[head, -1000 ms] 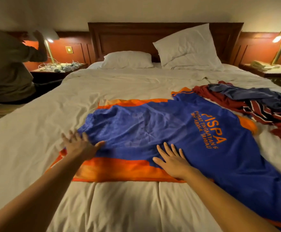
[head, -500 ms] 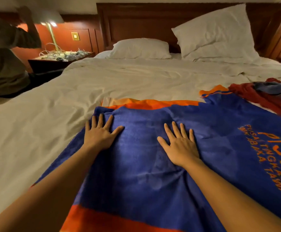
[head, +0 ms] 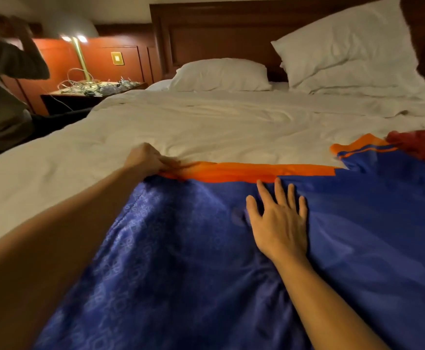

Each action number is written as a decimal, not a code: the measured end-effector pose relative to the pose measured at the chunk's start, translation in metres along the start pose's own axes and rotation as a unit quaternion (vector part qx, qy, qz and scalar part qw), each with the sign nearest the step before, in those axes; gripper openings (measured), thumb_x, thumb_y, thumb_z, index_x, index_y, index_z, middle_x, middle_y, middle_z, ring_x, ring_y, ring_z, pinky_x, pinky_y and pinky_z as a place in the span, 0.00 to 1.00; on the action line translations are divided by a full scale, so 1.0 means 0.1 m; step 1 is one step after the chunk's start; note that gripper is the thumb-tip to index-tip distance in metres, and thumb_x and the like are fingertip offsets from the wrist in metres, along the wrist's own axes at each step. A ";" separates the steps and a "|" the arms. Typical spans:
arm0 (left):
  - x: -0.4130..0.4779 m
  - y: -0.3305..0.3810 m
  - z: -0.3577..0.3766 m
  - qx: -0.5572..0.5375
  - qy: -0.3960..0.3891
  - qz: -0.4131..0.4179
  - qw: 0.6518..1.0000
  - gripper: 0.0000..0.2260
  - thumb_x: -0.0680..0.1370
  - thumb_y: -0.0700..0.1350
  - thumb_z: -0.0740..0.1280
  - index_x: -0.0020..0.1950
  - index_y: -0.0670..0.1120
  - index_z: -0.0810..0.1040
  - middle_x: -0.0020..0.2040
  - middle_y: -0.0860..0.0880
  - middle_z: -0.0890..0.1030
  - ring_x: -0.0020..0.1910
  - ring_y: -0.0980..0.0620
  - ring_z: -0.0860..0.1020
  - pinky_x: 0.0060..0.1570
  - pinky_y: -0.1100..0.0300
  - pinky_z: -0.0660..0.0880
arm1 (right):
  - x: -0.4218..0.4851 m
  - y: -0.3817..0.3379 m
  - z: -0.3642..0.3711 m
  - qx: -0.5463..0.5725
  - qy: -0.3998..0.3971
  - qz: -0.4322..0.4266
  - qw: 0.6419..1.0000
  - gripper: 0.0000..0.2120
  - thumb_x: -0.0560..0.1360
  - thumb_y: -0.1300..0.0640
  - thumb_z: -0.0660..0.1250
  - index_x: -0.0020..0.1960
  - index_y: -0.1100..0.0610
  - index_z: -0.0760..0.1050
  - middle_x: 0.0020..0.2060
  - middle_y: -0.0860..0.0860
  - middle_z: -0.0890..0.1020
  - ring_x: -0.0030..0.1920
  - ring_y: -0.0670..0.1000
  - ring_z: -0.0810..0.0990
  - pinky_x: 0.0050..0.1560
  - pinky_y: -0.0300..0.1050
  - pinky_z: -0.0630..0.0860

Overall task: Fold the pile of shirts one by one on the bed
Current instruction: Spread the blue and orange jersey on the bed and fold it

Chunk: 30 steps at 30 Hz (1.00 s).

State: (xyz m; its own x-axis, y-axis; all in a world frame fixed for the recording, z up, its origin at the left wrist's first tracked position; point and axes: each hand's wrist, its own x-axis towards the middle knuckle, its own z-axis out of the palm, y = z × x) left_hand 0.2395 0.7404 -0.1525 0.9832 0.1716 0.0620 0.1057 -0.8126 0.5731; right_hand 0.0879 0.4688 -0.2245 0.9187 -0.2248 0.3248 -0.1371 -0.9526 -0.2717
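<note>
Barely started: pinched the orange far edge of the blue shirt (head: pixel 206 248) with the left hand (head: pixel 148 157), pressed the right hand (head: pixel 279 223) flat and open on it; had yet to fold it or the pile (head: pixel 418 145) alongside.

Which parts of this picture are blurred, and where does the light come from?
Head view: the left hand, gripping the far edge of the shirt, is motion-blurred; the right hand, flat on the shirt, is sharp; the person at far left is smeared; warm light comes from the lamp beside them, glaring at its bulbs.
</note>
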 end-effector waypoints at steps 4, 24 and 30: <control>0.19 -0.10 -0.09 0.098 0.178 0.084 0.976 0.06 0.76 0.46 0.70 0.50 0.45 0.79 0.51 0.38 0.80 0.50 0.35 0.78 0.42 0.52 0.69 | 0.00 0.00 -0.03 -0.012 -0.011 0.017 1.000 0.31 0.80 0.35 0.40 0.81 0.42 0.48 0.81 0.54 0.47 0.80 0.57 0.42 0.78 0.58 0.40; -0.36 -0.15 0.28 0.275 -0.093 0.046 0.956 0.36 0.80 0.70 0.45 0.82 0.51 0.47 0.82 0.44 0.42 0.81 0.41 0.42 0.77 0.41 0.42 | 0.01 0.06 -0.19 -0.030 -0.100 0.078 0.991 0.27 0.83 0.40 0.42 0.81 0.43 0.49 0.81 0.50 0.51 0.80 0.59 0.46 0.77 0.62 0.42; -0.99 0.71 0.93 0.151 -0.130 0.238 0.951 0.37 0.74 0.74 0.37 0.80 0.63 0.52 0.82 0.53 0.50 0.81 0.43 0.48 0.77 0.41 0.45 | 0.26 0.73 -0.66 -0.013 -0.058 0.069 0.996 0.18 0.85 0.52 0.50 0.63 0.56 0.76 0.63 0.58 0.79 0.63 0.65 0.75 0.59 0.57 0.70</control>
State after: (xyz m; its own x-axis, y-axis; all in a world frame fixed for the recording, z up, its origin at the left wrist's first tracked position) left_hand 0.1632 0.6139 -0.1939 0.9298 -0.3669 0.0297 -0.3610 -0.8931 0.2683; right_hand 0.0770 0.3795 -0.1758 0.9271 -0.3298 0.1780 -0.2731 -0.9198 -0.2819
